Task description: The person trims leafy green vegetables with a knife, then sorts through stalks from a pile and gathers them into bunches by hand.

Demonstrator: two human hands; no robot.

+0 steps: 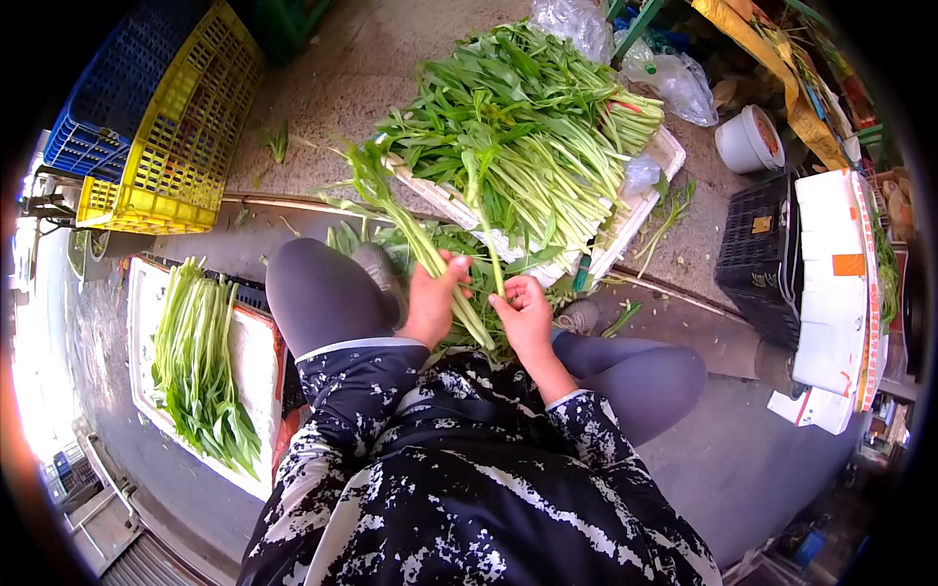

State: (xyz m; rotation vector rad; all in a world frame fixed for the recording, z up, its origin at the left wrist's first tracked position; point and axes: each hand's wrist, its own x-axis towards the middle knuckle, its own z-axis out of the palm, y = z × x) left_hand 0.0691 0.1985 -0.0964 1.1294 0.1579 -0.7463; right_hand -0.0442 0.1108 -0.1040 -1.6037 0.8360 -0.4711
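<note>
My left hand (433, 301) is closed around a small bunch of water spinach stalks (422, 242), their leafy ends pointing up and to the left. To its right, my right hand (525, 314) pinches a single water spinach stalk (489, 234) near its lower end. That stalk's top overlaps a large heap of water spinach (528, 117) just beyond my hands. Under the heap lies a white foam lid or tray (670, 154). Loose leaves (469, 256) lie below my hands, between my feet; part of them is hidden by my hands and the stalks.
A white foam box (143, 293) at my left holds more water spinach (191, 361). Stacked yellow (156, 166) and blue crates (107, 107) stand at the upper left. On the right are a white bucket (735, 146), a black crate (754, 234) and white foam boxes (826, 283).
</note>
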